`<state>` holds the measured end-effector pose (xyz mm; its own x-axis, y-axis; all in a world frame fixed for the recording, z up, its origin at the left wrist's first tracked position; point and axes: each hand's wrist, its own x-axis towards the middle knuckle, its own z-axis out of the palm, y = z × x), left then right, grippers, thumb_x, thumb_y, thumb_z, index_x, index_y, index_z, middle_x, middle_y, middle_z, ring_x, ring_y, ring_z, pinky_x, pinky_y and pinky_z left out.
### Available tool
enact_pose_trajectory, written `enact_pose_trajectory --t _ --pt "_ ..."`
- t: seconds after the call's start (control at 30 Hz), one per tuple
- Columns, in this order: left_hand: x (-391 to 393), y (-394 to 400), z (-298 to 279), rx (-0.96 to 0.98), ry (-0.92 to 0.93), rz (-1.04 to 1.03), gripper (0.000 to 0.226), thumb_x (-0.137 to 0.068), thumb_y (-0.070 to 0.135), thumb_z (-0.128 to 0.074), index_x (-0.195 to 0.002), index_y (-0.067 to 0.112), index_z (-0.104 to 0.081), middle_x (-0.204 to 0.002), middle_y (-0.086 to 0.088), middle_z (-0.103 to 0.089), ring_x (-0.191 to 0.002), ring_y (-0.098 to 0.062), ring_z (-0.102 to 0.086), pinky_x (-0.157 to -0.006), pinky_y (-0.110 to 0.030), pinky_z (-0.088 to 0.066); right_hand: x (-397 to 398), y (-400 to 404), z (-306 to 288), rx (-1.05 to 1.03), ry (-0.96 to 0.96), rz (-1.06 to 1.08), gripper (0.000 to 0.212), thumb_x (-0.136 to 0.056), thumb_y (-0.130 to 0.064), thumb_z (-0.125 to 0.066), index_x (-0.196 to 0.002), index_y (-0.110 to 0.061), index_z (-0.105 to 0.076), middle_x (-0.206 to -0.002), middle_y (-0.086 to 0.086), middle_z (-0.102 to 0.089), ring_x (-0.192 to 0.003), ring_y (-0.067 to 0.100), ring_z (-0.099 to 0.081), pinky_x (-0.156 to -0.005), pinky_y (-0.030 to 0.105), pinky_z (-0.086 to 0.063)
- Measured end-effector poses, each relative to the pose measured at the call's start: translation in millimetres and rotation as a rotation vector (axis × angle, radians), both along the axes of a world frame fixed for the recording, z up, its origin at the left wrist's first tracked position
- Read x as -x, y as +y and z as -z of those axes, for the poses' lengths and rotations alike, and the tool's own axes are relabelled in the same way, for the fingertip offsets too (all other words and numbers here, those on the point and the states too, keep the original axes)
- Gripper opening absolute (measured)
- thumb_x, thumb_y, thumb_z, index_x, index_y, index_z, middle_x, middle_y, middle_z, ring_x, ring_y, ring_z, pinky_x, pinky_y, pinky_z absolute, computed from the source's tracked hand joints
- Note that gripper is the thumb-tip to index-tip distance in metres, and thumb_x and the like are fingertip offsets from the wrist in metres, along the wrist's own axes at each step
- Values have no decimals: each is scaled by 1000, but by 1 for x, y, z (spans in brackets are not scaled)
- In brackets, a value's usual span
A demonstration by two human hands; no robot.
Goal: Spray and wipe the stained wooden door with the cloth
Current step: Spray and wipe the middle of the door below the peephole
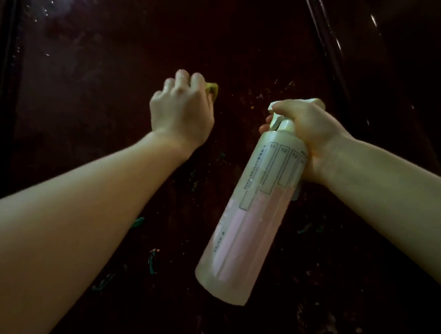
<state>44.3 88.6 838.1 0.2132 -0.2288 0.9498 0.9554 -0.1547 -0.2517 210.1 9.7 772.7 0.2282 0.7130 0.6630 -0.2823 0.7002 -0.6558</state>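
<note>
The door (pixel 233 38) fills the frame: dark, glossy wood, with green and pale stains scattered across the lower half and droplets showing at the upper left. Its surface is rigid and probably slick where wet, so wiping pressure can be firm.

The cloth (pixel 34 98) sits at centre frame, pressed against the door. Only a yellow edge shows past the knuckles. It appears soft and light, it bunches readily, and it is best held wadded in the palm so that the fingers back it.

Left hand (pixel 182 112): the grip is curled tight around the cloth and holds it flat to the wood.

The bottle (pixel 250 213) is at right of centre, tilted, with its base toward the lower middle of the frame. It is translucent plastic, roughly half full of pink liquid, so it is judged moderately light, with the weight low in the body. The wall is smooth and could slip in a wet hand; take hold at the neck.

Right hand (pixel 312 139): the grip is wrapped around the neck below the trigger head. Whether a finger is on the trigger cannot be told.
</note>
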Motion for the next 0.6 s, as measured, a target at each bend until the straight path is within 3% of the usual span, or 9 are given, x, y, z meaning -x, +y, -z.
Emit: enact_pose_trajectory --t 0.13,0.27,0.33,0.43,0.6 --pt "-8 3 -16 -1 -80 -18 34 -101 31 -38 -117 4 -52 -119 -17 -55 -106 -36 -56 -77 -43 -43 -11 3 -4 -76 7 99 2 -90 -13 -63 -91 -14 -61 -73 0 -60 -52 8 -61 -58 29 -55" --pt "-18 4 -25 -1 -131 -19 36 -101 33 -37 -116 5 -53 -117 -15 -56 -105 -34 -56 -77 -42 -43 -24 8 -8 -32 35 -37 9 -89 -16 -64 -86 -11 -58 -61 1 -61 -50 10 -60 -58 29 -55" --pt "-26 4 -28 4 -132 -24 36 -101 34 -37 -116 6 -54 -117 -14 -57 -105 -33 -56 -77 -41 -43 -30 10 -10 -21 -8 -92 11 -90 -19 -64 -93 -9 -60 -70 4 -64 -54 12 -62 -58 30 -57" --pt "-44 0 -23 0 -34 -43 34 -100 34 -37 -115 8 -55 -116 -13 -57 -103 -33 -57 -75 -41 -42 -38 14 -10 -53 -1 -73 9 -91 -15 -63 -99 -11 -61 -80 5 -61 -58 11 -63 -59 31 -57" --pt "-71 1 10 9 239 -15 30 -99 35 -40 -108 13 -58 -107 -5 -59 -94 -24 -59 -69 -33 -37 -48 15 -5 -50 45 -71 7 -90 -14 -65 -86 -14 -59 -52 -2 -62 -46 9 -59 -53 28 -53"
